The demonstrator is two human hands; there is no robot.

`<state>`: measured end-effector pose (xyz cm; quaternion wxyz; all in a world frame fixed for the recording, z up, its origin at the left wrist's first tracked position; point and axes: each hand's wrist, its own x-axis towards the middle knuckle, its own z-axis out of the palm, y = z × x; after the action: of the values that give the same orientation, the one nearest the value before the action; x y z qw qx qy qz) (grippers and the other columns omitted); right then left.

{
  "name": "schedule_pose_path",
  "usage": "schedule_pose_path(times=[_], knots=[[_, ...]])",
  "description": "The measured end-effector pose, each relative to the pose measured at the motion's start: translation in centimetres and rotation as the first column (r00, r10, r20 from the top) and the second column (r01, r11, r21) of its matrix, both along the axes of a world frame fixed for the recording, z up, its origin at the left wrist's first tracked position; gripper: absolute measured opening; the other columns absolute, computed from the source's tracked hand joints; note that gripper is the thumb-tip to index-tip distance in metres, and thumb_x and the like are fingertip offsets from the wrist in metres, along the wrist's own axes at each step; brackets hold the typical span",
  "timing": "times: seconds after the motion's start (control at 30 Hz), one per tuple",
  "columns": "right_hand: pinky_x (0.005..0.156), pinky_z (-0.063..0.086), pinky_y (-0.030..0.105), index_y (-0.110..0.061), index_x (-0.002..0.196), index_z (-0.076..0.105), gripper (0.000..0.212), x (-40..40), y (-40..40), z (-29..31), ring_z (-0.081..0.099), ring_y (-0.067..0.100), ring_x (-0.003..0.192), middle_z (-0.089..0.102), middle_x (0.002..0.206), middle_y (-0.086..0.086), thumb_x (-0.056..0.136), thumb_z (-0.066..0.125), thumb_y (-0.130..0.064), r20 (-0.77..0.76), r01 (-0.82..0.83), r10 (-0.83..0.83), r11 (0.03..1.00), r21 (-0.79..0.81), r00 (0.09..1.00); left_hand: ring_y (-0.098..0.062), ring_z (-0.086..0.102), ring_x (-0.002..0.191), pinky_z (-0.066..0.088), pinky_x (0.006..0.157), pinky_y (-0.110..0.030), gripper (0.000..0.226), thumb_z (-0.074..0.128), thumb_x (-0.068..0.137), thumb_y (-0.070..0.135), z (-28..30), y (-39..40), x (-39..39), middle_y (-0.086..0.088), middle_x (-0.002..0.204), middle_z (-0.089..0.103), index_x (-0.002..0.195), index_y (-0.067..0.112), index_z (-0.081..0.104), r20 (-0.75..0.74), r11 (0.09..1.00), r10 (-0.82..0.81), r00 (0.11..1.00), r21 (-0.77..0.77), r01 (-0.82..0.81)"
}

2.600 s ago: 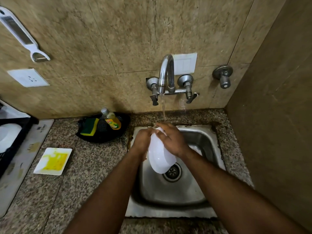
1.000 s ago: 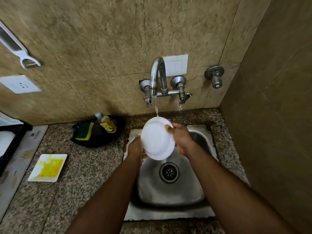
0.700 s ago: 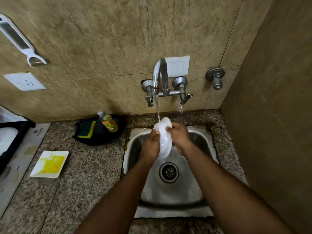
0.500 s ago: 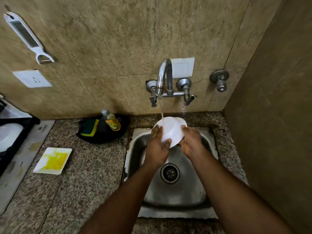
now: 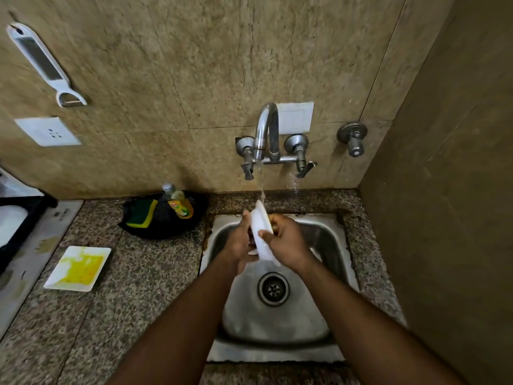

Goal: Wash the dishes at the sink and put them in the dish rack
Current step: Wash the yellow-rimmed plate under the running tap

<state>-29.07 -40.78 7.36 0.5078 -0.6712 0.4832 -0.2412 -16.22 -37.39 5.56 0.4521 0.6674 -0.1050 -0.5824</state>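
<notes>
Both hands work over the steel basin. The right hand (image 5: 288,244) grips the round white plastic dish (image 5: 262,232) with its thumb hooked over the lower rim and its fingers behind; the left hand (image 5: 238,245) is laid against the dish's opposite face, its fingers largely hidden, so whether they curl round the rim cannot be told. The dish is held on edge, nearly vertical, its upper rim directly under the thin stream of water (image 5: 261,184). This attitude probably lets the water run down both faces and drain off the lower edge into the rectangular stainless-steel sink (image 5: 327,273), whose round drain (image 5: 273,287) lies just below the hands.

Above the hands, the curved chrome wall tap (image 5: 268,134) with two lever valves feeds the stream; a separate chrome valve (image 5: 352,138) sits farther right.

To the left of the hands, on the speckled granite desk (image 5: 138,287), a dark shallow tray (image 5: 166,218) holds a green-and-yellow sponge (image 5: 141,216) and a yellow bottle of dish liquid (image 5: 179,205), kept within reach of the basin. Farther left lies a square white plate smeared with yellow residue (image 5: 79,269), evidently awaiting washing. At the far left edge a black dish rack (image 5: 19,218) is partly in view.

The walls are beige stone tile, carrying a white socket plate (image 5: 47,132) and a hanging white peeler (image 5: 44,65).
</notes>
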Motion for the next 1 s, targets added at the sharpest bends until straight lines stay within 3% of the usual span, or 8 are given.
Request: schedule_pose_path(times=[0.1, 0.23, 0.4, 0.5, 0.6, 0.7, 0.83, 1.0], knots=[[0.081, 0.055, 0.036, -0.020, 0.132, 0.062, 0.039, -0.1, -0.1, 0.6, 0.068, 0.024, 0.097, 0.073, 0.111, 0.005, 0.093, 0.063, -0.020, -0.300, -0.278, 0.185, 0.911, -0.305, 0.936, -0.036, 0.069, 0.094, 0.057, 0.073, -0.046, 0.076, 0.042, 0.093, 0.076, 0.6, 0.2, 0.8, -0.020, 0.103, 0.072, 0.111, 0.006, 0.066, -0.163, 0.995, 0.096, 0.982, -0.025, -0.102], [0.070, 0.052, 0.038, -0.024, 0.136, 0.057, 0.043, -0.8, -0.2, 1.2, 0.068, 0.035, 0.093, 0.074, 0.107, 0.012, 0.093, 0.059, -0.019, -0.574, -0.531, 0.229, 0.725, -0.439, 0.786, -0.043, 0.066, 0.110, 0.056, 0.086, -0.056, 0.088, 0.048, 0.091, 0.074, 0.8, 0.2, 2.6, -0.028, 0.124, 0.067, 0.129, -0.004, 0.059, -0.308, 0.987, 0.137, 0.941, -0.035, -0.155], [0.090, 0.054, 0.035, -0.036, 0.145, 0.054, 0.059, -2.1, -0.5, 2.1, 0.068, 0.029, 0.110, 0.070, 0.129, 0.003, 0.089, 0.057, -0.016, -0.650, -0.630, 0.214, 0.582, -0.515, 0.729, -0.042, 0.070, 0.099, 0.056, 0.095, -0.058, 0.041, 0.058, 0.090, 0.027, 1.7, 0.2, 2.8, -0.026, 0.106, 0.073, 0.117, -0.002, 0.066, -0.154, 0.980, 0.182, 0.971, -0.056, -0.192], [0.083, 0.058, 0.034, -0.039, 0.132, 0.064, 0.058, -2.8, -1.2, 2.0, 0.070, 0.027, 0.102, 0.074, 0.119, -0.001, 0.077, 0.062, -0.023, -0.685, -0.667, 0.211, 0.538, -0.514, 0.698, -0.040, 0.070, 0.090, 0.058, 0.091, -0.058, 0.036, 0.051, 0.079, 0.002, 1.8, 0.2, 2.5, -0.026, 0.098, 0.073, 0.111, -0.002, 0.065, -0.088, 0.980, 0.187, 0.978, -0.052, -0.192], [0.089, 0.058, 0.031, -0.038, 0.120, 0.074, 0.048, -3.5, -2.4, 2.5, 0.070, 0.013, 0.104, 0.076, 0.115, -0.011, 0.072, 0.072, -0.036, -0.461, -0.463, 0.245, 0.764, -0.449, 0.853, -0.039, 0.069, 0.084, 0.062, 0.070, -0.048, 0.032, 0.053, 0.073, -0.003, 1.4, 0.5, 2.2, -0.025, 0.098, 0.072, 0.100, 0.002, 0.071, 0.007, 0.979, 0.182, 0.983, -0.091, -0.181], [0.080, 0.057, 0.029, -0.026, 0.107, 0.078, 0.032, -3.1, -4.9, 4.3, 0.072, 0.010, 0.087, 0.078, 0.097, -0.008, 0.077, 0.076, -0.038, -0.205, -0.099, 0.008, 0.893, -0.439, 0.979, -0.035, 0.069, 0.073, 0.057, 0.059, -0.037, 0.021, 0.060, 0.071, -0.001, 1.5, 0.9, 1.7, -0.016, 0.080, 0.074, 0.081, 0.011, 0.074, 0.241, 0.977, 0.146, 0.960, -0.189, -0.101], [0.079, 0.059, 0.037, -0.011, 0.095, 0.077, 0.021, -2.0, -9.0, 6.8, 0.073, 0.027, 0.086, 0.078, 0.087, 0.007, 0.085, 0.074, -0.029, -0.098, 0.453, -0.510, 0.825, -0.338, 0.855, -0.023, 0.073, 0.079, 0.059, 0.069, -0.036, 0.023, 0.058, 0.071, 0.014, 1.6, 1.2, 1.4, -0.001, 0.079, 0.077, 0.084, 0.016, 0.077, 0.537, 0.979, 0.040, 0.843, -0.192, 0.076], [0.071, 0.059, 0.035, -0.010, 0.085, 0.076, 0.021, -1.6, -10.5, 7.7, 0.072, 0.030, 0.079, 0.076, 0.081, 0.009, 0.082, 0.076, -0.031, -0.181, 0.491, -0.581, 0.788, -0.372, 0.794, -0.023, 0.074, 0.082, 0.063, 0.076, -0.047, 0.029, 0.059, 0.065, 0.023, 1.8, 1.4, 1.4, -0.001, 0.082, 0.078, 0.086, 0.017, 0.077, 0.569, 0.980, 0.071, 0.819, -0.193, 0.049]])
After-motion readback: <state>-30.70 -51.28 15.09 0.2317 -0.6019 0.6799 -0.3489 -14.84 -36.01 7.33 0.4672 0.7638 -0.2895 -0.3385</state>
